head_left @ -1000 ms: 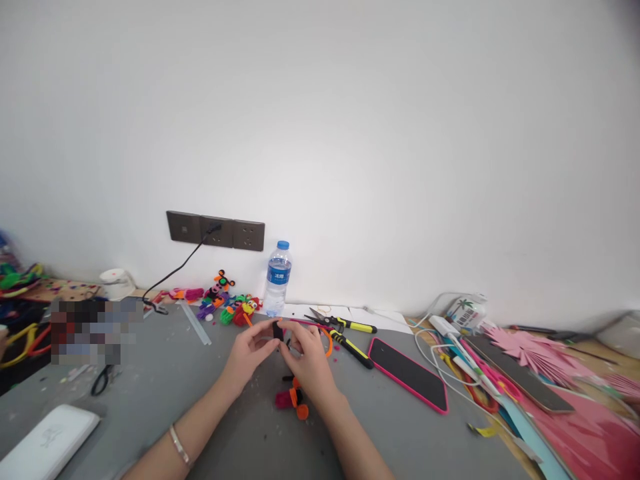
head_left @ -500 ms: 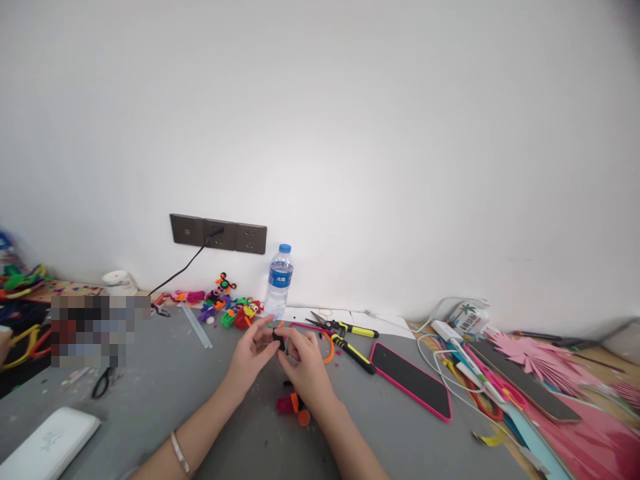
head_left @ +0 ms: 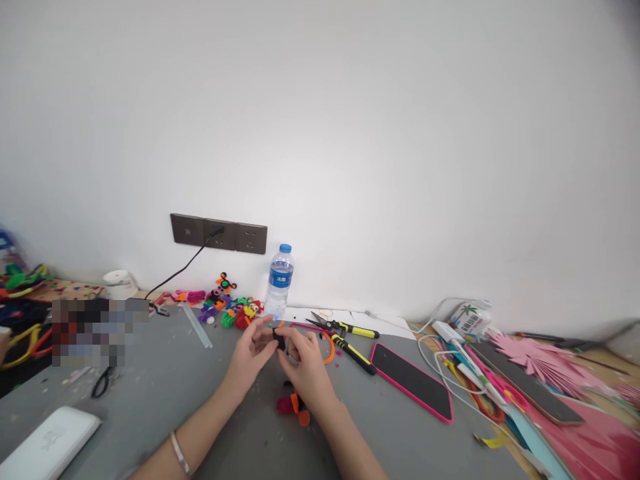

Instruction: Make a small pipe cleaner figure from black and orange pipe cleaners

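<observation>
Between my two hands, above the grey table mat [head_left: 240,433], is a small black fuzzy piece [head_left: 279,339] that looks like pipe cleaner, with a bit of orange at its top. My left hand [head_left: 254,352] pinches it from the left. From the right, the thumb and forefinger of my right hand [head_left: 301,355] close on it too. Under my right wrist lies a small magenta, orange and black pipe-cleaner piece [head_left: 289,404], partly covered. An orange pipe cleaner [head_left: 330,348] curves out on the mat beside my right hand.
Yellow-and-black pliers [head_left: 353,347] and a pink-cased phone [head_left: 413,382] lie to the right. Behind my hands stand a water bottle [head_left: 280,283] and several pipe-cleaner figures [head_left: 245,313]. A white power bank [head_left: 53,443] lies front left. Papers and cables crowd the right side.
</observation>
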Demonstrator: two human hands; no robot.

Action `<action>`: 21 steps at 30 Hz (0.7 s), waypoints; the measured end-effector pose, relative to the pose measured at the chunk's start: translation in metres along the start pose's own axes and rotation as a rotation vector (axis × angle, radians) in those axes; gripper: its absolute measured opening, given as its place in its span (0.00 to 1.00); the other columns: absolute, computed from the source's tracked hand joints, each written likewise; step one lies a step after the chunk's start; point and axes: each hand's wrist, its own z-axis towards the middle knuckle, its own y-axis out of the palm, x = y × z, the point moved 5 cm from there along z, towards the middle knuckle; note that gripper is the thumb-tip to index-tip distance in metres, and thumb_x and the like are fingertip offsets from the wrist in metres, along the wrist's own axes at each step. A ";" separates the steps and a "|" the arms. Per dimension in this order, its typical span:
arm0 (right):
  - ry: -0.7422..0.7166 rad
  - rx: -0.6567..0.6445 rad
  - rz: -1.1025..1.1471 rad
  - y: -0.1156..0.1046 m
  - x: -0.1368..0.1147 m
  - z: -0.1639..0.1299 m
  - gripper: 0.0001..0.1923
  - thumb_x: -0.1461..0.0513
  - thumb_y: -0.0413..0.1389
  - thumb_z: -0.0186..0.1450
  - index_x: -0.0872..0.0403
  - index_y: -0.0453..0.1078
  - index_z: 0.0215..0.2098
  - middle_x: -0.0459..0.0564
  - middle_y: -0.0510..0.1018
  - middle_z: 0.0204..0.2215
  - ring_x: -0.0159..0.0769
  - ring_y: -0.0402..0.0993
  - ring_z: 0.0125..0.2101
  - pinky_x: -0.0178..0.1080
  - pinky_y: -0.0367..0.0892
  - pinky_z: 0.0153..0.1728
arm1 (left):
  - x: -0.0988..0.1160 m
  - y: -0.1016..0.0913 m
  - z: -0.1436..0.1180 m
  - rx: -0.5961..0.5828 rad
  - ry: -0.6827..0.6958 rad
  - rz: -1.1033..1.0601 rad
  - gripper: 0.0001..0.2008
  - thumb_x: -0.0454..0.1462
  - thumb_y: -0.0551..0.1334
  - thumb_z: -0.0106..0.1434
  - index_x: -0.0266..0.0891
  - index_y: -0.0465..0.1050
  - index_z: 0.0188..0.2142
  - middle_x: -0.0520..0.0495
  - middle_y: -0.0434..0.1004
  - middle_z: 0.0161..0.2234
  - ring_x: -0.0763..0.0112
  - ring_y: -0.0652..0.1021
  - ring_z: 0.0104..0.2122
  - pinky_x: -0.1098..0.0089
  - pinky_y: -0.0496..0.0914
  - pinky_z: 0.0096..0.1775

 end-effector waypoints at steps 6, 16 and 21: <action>-0.001 -0.010 -0.009 0.000 -0.002 0.000 0.17 0.70 0.49 0.62 0.50 0.66 0.47 0.38 0.58 0.20 0.33 0.58 0.22 0.36 0.56 0.35 | 0.001 0.002 -0.001 -0.003 -0.025 -0.005 0.26 0.39 0.67 0.52 0.40 0.65 0.50 0.47 0.78 0.36 0.63 0.77 0.40 0.65 0.71 0.45; -0.021 -0.003 0.006 -0.001 -0.002 0.000 0.17 0.70 0.50 0.63 0.50 0.67 0.48 0.39 0.64 0.21 0.32 0.61 0.22 0.37 0.58 0.34 | -0.002 -0.002 0.002 0.009 0.016 -0.003 0.27 0.40 0.67 0.53 0.40 0.64 0.52 0.50 0.75 0.33 0.65 0.78 0.38 0.66 0.71 0.43; -0.039 0.027 0.051 -0.007 -0.003 -0.001 0.18 0.66 0.48 0.67 0.49 0.66 0.54 0.43 0.68 0.23 0.35 0.63 0.25 0.38 0.60 0.33 | -0.001 -0.004 0.003 0.031 0.041 0.004 0.27 0.40 0.68 0.53 0.40 0.64 0.51 0.50 0.76 0.33 0.64 0.78 0.38 0.65 0.72 0.43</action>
